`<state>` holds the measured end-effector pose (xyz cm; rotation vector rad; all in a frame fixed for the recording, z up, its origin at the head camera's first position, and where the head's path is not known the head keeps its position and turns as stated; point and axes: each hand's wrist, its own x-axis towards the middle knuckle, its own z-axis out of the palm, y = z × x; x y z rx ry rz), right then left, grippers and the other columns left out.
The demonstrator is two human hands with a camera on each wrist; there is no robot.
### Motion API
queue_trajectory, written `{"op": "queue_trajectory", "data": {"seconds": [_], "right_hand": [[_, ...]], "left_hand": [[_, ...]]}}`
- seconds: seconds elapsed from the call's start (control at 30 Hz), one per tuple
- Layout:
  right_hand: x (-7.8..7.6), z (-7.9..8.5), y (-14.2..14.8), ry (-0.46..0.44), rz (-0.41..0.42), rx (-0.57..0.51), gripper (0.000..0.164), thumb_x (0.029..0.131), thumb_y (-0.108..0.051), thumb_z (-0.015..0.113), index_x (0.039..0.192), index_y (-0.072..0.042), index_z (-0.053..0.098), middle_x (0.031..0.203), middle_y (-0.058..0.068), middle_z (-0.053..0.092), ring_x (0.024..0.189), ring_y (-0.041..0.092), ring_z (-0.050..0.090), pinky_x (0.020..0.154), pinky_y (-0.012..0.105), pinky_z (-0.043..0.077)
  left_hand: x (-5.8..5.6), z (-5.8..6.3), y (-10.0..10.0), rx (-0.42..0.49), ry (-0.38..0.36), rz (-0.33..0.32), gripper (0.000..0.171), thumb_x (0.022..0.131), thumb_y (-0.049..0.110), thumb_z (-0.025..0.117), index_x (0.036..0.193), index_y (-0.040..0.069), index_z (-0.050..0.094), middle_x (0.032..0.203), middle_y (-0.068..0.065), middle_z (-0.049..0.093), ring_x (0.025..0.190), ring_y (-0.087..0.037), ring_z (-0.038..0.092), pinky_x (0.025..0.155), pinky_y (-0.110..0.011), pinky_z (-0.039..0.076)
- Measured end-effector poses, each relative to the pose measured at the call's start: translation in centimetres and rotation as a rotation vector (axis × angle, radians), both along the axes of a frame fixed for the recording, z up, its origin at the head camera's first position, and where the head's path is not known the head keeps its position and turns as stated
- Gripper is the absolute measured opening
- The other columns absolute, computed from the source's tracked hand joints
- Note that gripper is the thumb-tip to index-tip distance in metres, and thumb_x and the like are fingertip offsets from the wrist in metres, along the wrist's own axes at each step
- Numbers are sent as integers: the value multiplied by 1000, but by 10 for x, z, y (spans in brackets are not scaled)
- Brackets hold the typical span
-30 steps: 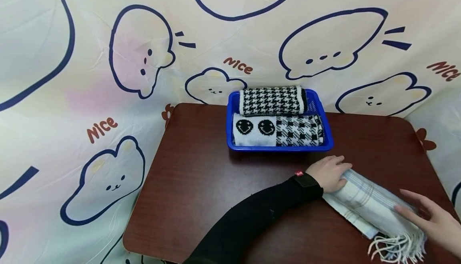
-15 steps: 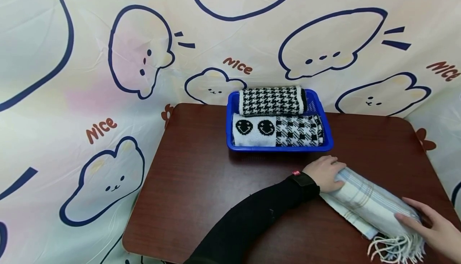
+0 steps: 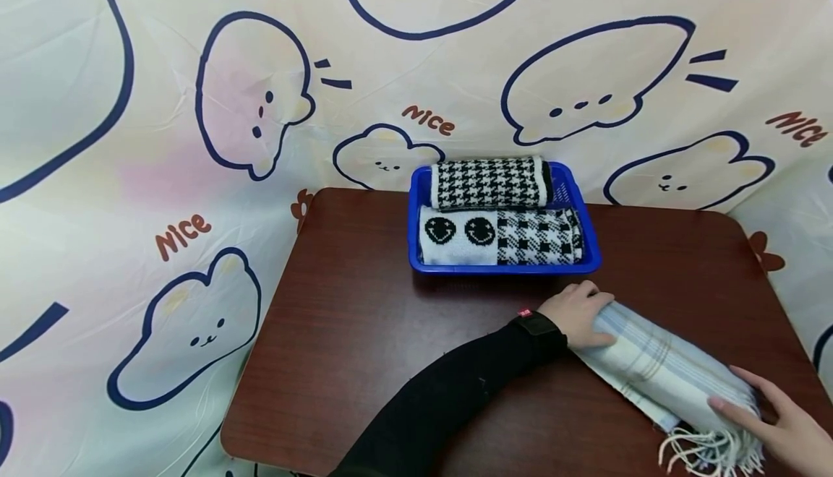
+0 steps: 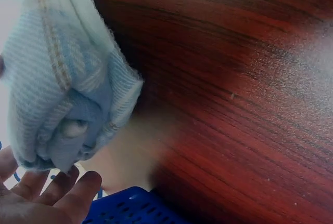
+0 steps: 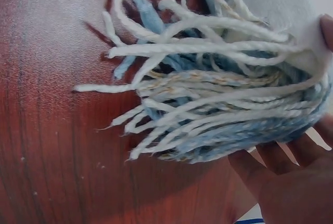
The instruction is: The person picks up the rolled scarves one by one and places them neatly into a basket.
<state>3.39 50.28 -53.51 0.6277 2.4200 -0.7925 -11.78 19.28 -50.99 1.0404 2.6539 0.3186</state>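
Observation:
A folded pale blue and cream plaid scarf (image 3: 657,361) lies slantwise on the right of the table, its white fringe (image 3: 716,452) toward the front. My left hand (image 3: 575,316) holds the far left end, thumb on the near side and fingers over the far side. In the left wrist view, left fingers (image 4: 78,195) reach round the rolled end. At the fringed end, my right hand (image 3: 784,419) grips the scarf between thumb and fingers. The right wrist view has the right fingers (image 5: 255,172) beneath the fringe strands (image 5: 208,94).
A blue plastic basket (image 3: 504,269) stands at the back of the brown table (image 3: 364,332). It holds a black-and-white houndstooth knit roll (image 3: 491,182) and a folded knit with smiley faces and checks (image 3: 540,237). A printed cloth (image 3: 364,50) hangs behind.
My right hand has come onto the fringed end from just beside it. My left hand and the scarf have shifted slightly left. The basket stays in place.

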Motion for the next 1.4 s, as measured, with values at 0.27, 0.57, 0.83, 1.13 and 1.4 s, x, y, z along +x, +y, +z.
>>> {"op": "queue_trajectory", "data": {"seconds": [0.27, 0.57, 0.83, 1.13, 1.4], "right_hand": [[3, -4, 2, -65, -6, -53, 123, 104, -66, 58, 157, 15, -17, 154, 53, -6, 132, 69, 20, 101, 79, 39], [11, -12, 6, -13, 91, -62, 124, 104, -60, 64, 156, 20, -15, 145, 54, 2, 122, 66, 31, 92, 73, 47], [15, -23, 9, 62, 147, -11, 128, 100, -59, 70, 156, 21, -12, 143, 54, 8, 117, 64, 37, 86, 71, 47], [14, -23, 5, 116, 195, 28, 125, 99, -56, 74, 154, 26, -3, 141, 53, 16, 116, 64, 40, 89, 75, 45], [13, -29, 10, 123, 203, 56, 128, 97, -57, 76, 153, 28, -2, 140, 55, 18, 115, 64, 41, 88, 74, 46]], "left_hand": [[-5, -14, -1, 34, -58, -2, 77, 98, 69, 66, 164, 36, 42, 161, 14, 41, 145, -1, 42, 114, -10, 33], [-7, -17, -11, 170, -181, 33, 82, 92, 64, 77, 161, 33, 45, 159, 13, 48, 142, -1, 47, 109, -11, 38], [-6, -16, -13, 102, -168, 40, 100, 87, 67, 81, 167, 28, 37, 161, 12, 45, 144, 0, 46, 112, -12, 37], [-11, -33, -13, 121, -181, 28, 100, 81, 65, 88, 163, 32, 42, 163, 14, 42, 145, 1, 42, 112, -9, 34], [-11, -39, -20, 164, -236, 7, 100, 83, 59, 89, 165, 32, 38, 165, 14, 42, 147, 2, 41, 114, -11, 33]]}}
